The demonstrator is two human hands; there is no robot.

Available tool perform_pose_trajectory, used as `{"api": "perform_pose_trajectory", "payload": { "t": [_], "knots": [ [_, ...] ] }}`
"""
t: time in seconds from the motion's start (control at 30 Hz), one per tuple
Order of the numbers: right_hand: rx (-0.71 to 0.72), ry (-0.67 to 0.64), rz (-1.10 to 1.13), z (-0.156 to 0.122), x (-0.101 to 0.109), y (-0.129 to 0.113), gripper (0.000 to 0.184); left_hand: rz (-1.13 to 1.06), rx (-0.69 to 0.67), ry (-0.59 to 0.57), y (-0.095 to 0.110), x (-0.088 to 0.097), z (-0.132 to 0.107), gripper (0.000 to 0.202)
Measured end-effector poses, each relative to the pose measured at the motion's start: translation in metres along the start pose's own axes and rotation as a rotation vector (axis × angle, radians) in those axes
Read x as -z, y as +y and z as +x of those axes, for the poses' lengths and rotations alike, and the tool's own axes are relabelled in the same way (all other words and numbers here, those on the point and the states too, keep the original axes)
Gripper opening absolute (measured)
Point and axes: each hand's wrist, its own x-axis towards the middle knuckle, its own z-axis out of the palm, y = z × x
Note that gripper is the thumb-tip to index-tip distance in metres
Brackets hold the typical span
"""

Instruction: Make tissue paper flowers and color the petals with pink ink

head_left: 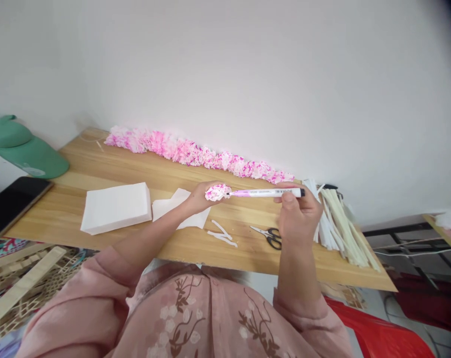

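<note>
Fingers of the right hand (301, 213) grasp the marker (260, 193) near its dark end. Its long axis runs near-level, tip leftward at the right edge of the ruffled flower (216, 192), frame centre; contact is unclear. The left hand (199, 197) grasps the flower, fingers largely hidden.

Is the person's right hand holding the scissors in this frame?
No, the right hand holds a marker, while the scissors lie on the wooden table.
</note>
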Motion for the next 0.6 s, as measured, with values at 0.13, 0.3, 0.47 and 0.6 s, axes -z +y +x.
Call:
{"api": "perform_pose_trajectory", "payload": {
  "t": [0.13, 0.3, 0.47, 0.6],
  "knots": [
    [-0.009, -0.019, -0.012, -0.0017, -0.0015, -0.001, 0.021, 0.023, -0.022, -0.009, 0.0, -0.0001, 0.0004, 0.036],
    [-0.01, -0.038, -0.013, -0.0047, -0.0046, 0.0008, 0.02, 0.044, -0.016, -0.005, -0.0015, 0.0008, 0.0001, 0.038],
    [-0.013, -0.055, -0.062, -0.006, -0.0074, 0.0021, 0.022, 0.046, -0.019, -0.026, -0.0026, 0.0012, 0.0004, 0.038],
    [-0.016, -0.062, -0.072, -0.0074, -0.0077, 0.0017, 0.022, 0.064, -0.023, -0.025, -0.0018, 0.0016, 0.0006, 0.038]
  ]
}}
